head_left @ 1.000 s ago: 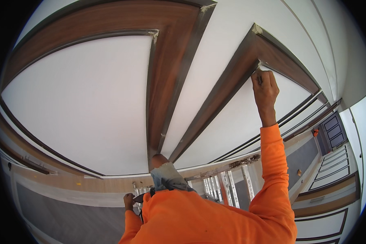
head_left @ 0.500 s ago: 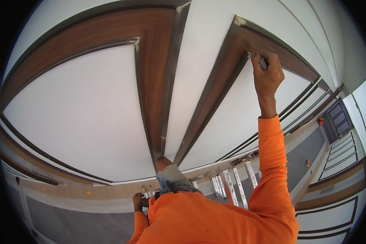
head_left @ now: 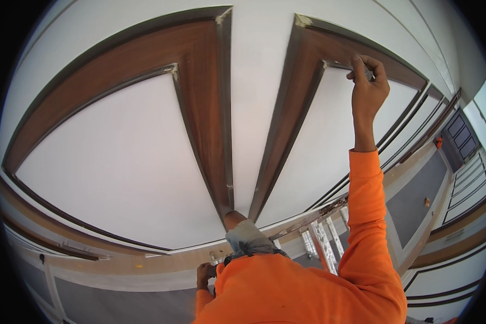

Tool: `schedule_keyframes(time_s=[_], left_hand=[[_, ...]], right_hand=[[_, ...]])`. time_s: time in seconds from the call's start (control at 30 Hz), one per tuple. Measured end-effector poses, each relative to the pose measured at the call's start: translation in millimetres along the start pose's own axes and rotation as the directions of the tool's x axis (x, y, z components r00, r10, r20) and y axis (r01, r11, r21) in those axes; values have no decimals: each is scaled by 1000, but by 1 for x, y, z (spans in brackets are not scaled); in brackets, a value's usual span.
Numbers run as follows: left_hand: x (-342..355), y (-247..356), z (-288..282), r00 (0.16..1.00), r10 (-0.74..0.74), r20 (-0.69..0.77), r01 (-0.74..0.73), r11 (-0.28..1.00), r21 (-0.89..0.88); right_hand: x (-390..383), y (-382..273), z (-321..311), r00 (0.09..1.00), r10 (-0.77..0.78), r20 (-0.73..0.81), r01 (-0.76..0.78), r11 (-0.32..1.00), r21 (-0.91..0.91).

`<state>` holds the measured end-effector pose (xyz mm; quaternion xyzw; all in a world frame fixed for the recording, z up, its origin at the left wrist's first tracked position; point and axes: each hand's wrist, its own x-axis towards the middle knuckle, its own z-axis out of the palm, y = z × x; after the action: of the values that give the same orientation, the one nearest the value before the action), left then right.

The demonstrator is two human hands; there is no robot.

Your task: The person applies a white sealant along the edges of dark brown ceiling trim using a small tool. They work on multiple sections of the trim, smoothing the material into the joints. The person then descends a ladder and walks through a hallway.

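Observation:
My right hand point(head_left: 370, 86), at the end of an orange sleeve, is raised to a brown wood-look moulding point(head_left: 302, 70) with grey edging, near its inner corner. Its fingers are closed around a small grey object point(head_left: 368, 75), partly hidden. Pale filler point(head_left: 302, 20) marks the moulding's corners, also on the wider left moulding point(head_left: 200, 97). White panels point(head_left: 102, 156) fill both frames. My left hand point(head_left: 203, 274) is low beside my body, fingers curled on something dark that I cannot make out.
A metal ladder point(head_left: 324, 243) stands below me at the right, beside my bent leg point(head_left: 243, 235). Grey floor covering point(head_left: 119, 297) runs along the wall's foot. A dark panelled door point(head_left: 461, 135) is at the far right, with a small orange shape point(head_left: 438, 142) near it.
My right hand has moved right from the inner corner along the top moulding, keeping the grey object. The view has shifted, so the mouldings sit further left and the floor and my body further right.

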<state>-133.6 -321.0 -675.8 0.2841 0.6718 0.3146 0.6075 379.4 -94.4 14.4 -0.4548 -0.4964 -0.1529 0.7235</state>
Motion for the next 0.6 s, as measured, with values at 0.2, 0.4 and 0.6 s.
schedule_keyframes(time_s=[0.2, 0.4, 0.6], left_hand=[[-4, 245, 31, 908, 59, 414, -146, 973, 180], [-162, 504, 57, 541, 449, 711, -715, 691, 108], [-280, 619, 63, 287, 692, 663, -953, 277, 123]], right_hand=[[-33, 21, 12, 964, 249, -97, -214, 935, 282], [-52, 18, 38, 933, 308, -186, -263, 936, 233], [-56, 25, 50, 959, -147, -243, 158, 987, 27]])
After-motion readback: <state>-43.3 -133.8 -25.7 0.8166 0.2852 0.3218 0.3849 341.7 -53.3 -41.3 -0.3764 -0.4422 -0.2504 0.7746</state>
